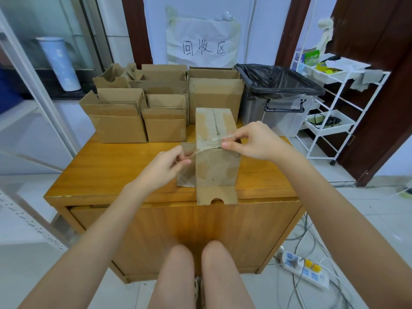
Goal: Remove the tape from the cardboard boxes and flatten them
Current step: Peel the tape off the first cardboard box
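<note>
A worn cardboard box (217, 163) stands upright on the wooden table (107, 170), its bottom flap hanging over the front edge. A strip of clear tape (211, 144) runs across the box near its top. My left hand (165, 166) pinches the loose left end of that tape beside the box's open side flap. My right hand (254, 139) pinches the tape at the box's upper right edge.
Several open cardboard boxes (120, 121) are stacked at the back of the table. A clear bin lined with a black bag (278, 94) stands to the right of them. A white wire trolley (334, 103) is farther right. A power strip (305, 270) and cables lie on the floor.
</note>
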Motion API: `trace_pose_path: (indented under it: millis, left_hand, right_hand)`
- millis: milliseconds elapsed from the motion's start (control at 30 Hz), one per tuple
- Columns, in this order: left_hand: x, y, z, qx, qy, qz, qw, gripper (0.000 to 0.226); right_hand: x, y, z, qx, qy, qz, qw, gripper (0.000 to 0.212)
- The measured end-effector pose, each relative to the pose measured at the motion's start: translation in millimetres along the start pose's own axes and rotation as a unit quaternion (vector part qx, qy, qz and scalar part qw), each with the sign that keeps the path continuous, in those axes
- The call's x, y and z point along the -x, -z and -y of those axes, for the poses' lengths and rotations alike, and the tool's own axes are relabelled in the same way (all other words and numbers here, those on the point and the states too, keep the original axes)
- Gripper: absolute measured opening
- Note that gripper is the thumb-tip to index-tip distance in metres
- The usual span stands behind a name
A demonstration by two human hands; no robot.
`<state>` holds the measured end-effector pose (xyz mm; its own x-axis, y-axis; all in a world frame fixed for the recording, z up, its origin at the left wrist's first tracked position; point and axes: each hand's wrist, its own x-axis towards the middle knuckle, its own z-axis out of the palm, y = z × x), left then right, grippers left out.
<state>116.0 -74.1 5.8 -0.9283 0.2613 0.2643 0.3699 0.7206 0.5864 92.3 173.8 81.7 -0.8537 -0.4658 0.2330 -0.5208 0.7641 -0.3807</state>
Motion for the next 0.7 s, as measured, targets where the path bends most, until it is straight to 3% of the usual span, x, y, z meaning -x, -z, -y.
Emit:
trace_pose_path:
  millis: [100,233,333,500,700]
  left_hand:
    - [-8.1,18.7,-2.3,-0.097,-0.055,0.002,0.994,0.021]
    - [-18.4,51.5,-12.3,-0.190,-0.114,-0.060,0.973,0.010]
    - [-22.9,71.2,-21.7,-0.255,-0.174,-0.069,0.949,0.014]
    - [-38.3,82.7,-47.6,-0.220,-0.188,-0.015,0.957,0.042]
    - [-60.6,71.9,-64.6,-0.156,-0.138,-0.001,0.978,0.035]
  right_hand:
    - [-0.2,1.1,1.0,0.006,0.004,0.006,1.000,0.029]
    - [-1.0,2.0,2.1,0.018,0.000,0.010,1.000,0.031]
    - [-0.9,2.3,2.8,0.022,0.005,0.016,1.000,0.032]
    - [-1.7,1.6,3.4,0.027,0.006,0.020,0.999,0.034]
    - [1.3,2.7,4.1,0.013,0.015,0.017,1.000,0.024]
